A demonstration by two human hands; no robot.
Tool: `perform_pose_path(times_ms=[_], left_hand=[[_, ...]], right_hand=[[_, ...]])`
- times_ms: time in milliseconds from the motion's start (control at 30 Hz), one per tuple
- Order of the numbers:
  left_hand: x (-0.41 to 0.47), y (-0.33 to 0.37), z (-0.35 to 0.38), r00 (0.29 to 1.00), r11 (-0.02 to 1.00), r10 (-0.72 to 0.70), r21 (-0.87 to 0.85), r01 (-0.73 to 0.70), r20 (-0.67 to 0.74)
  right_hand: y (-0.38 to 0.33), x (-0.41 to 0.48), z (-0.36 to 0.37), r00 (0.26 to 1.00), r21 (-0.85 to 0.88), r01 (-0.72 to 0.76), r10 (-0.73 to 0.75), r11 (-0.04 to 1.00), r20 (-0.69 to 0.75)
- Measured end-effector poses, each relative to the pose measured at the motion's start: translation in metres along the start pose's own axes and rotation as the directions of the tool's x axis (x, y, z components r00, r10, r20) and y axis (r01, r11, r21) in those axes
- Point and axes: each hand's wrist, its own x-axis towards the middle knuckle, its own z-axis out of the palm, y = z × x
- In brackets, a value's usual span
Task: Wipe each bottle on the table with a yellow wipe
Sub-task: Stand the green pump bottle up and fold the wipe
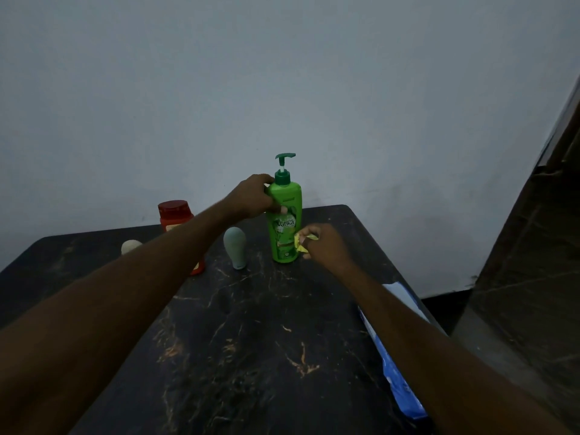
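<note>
A tall green pump bottle (286, 196) stands upright near the far edge of the dark marble table (251, 334). My left hand (252, 197) grips its upper body from the left, thumb on the front. My right hand (323, 243) pinches a crumpled yellow wipe (302, 243) against the bottle's lower right side. Left of it stand a small pale blue-grey bottle (236, 251), a red bottle with a red lid (174, 213) partly hidden by my left forearm, and a small white bottle (130, 246).
A blue and white wipe packet (394, 368) lies along the table's right edge, partly under my right forearm. A grey wall rises right behind the table. A dark panel (533, 262) stands to the right.
</note>
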Motion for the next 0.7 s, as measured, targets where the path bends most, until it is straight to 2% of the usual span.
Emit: perform_pose_path(times_ms=[133,233,333,500,600,700], left_hand=[[-0.04,0.003,0.004,0.969,0.997,-0.054,0.04,0.066,-0.241],[-0.079,0.015,0.016,0.924,0.998,0.001,0.054,0.021,-0.382],[-0.102,0.04,0.033,0.937,0.997,0.072,0.023,-0.069,-0.341],[-0.101,0.08,0.067,0.971,0.955,0.143,-0.231,-0.186,-0.19],[-0.097,0.103,0.092,0.97,0.909,0.191,-0.347,-0.232,-0.148],[-0.099,0.138,0.118,0.966,0.883,0.225,-0.394,-0.257,-0.127]], right_hand=[[-0.01,-0.009,-0.014,0.998,0.02,0.044,-0.043,0.999,-0.048],[-0.02,-0.018,-0.031,0.994,0.07,0.082,-0.077,0.994,-0.076],[-0.032,-0.03,-0.05,0.991,0.133,0.102,-0.088,0.986,-0.102],[-0.042,-0.058,-0.091,0.989,0.171,0.08,-0.056,0.982,-0.141],[-0.041,-0.08,-0.125,0.981,0.203,0.081,-0.043,0.976,-0.187],[-0.033,-0.099,-0.164,0.963,0.266,0.09,-0.016,0.96,-0.27]])
